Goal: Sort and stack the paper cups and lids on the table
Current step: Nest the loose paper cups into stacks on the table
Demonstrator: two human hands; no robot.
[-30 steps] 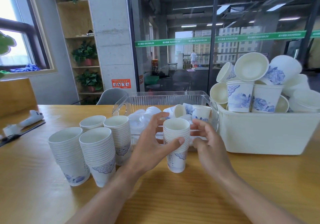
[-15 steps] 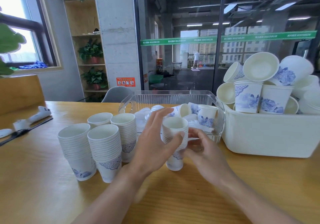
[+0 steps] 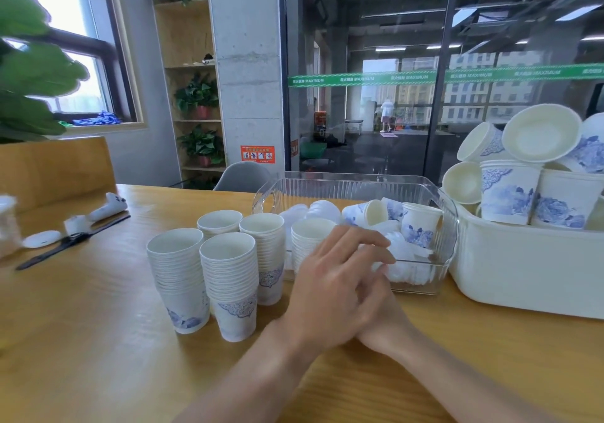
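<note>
From the head view we see our left hand [image 3: 340,278] crossing over our right hand [image 3: 382,321], its fingers [image 3: 366,239] loosely spread and released beside a cup stack [image 3: 309,239]; the right's grip we cannot tell. Four more cup stacks [image 3: 228,278] stand on the desk [image 3: 81,341], left of a clear tray [image 3: 359,187] holding loose cups and lids [image 3: 405,256].

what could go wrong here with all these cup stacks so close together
The left hand sits against the newest cup stack, which stands tight beside four tall cup stacks; a nudge could topple several. The white bin is heaped with loose cups above its rim; some may roll out.
</note>
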